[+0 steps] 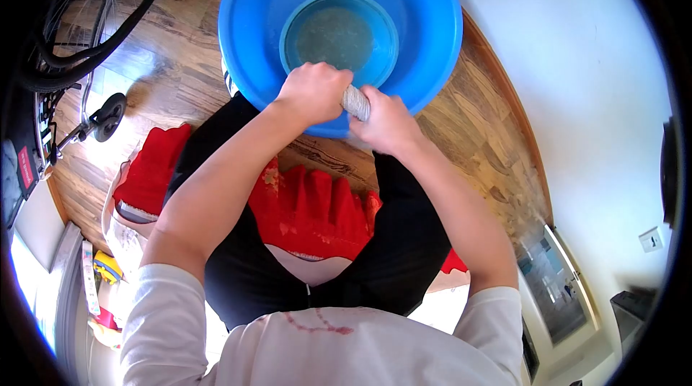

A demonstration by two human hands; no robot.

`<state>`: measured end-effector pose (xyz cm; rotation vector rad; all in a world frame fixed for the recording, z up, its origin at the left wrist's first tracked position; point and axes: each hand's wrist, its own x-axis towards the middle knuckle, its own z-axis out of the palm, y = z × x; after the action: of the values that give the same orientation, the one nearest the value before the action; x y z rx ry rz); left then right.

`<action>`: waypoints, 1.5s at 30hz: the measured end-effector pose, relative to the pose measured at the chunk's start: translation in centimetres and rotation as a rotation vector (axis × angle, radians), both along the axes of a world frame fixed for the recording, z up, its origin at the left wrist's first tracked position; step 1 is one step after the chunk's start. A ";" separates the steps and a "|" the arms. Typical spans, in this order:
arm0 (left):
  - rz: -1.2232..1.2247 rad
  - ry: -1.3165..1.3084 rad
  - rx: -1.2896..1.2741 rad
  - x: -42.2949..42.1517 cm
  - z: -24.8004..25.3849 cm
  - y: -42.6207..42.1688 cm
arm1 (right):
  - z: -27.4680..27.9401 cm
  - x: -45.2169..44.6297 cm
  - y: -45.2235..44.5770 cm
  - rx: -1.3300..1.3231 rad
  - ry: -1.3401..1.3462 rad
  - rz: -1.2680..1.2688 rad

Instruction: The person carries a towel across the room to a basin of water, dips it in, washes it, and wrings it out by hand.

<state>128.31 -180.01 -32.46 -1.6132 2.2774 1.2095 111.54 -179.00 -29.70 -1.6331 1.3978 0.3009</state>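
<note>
A twisted, light grey cloth point(356, 103) runs between my two hands, over the near side of a large blue basin point(245, 33). My left hand point(316, 90) is closed round the cloth's left end. Round its right end my right hand point(386, 121) is closed, a little lower in view. Inside the large basin sits a smaller blue basin point(391, 40) holding murky water. The cloth's ends are hidden inside my fists.
Bicycle parts point(108, 116) stand on the wooden floor point(180, 40) at the left. Red fabric point(310, 206) lies between and beside my legs. A white wall point(562, 40) curves along the right, with an open-looking panel point(555, 285) at lower right.
</note>
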 end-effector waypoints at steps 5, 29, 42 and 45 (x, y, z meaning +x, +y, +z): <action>0.016 -0.179 0.255 -0.9 0.1 -0.4 | -3.3 -0.9 -1.5 -0.287 0.079 0.381; 0.959 1.524 1.938 -3.0 -0.8 1.3 | -3.9 -2.2 -7.9 -1.076 -0.247 0.615; 0.761 2.004 2.132 -3.1 -0.9 2.5 | -3.5 -0.5 -7.2 -1.134 -0.363 0.383; 0.708 2.174 2.115 -3.7 -0.3 2.7 | -3.2 -0.3 -7.4 -1.137 -0.406 0.355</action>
<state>124.65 -177.34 -32.74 -0.3638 0.9386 -2.4322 111.21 -186.36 -32.86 -2.6552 0.9583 -0.7424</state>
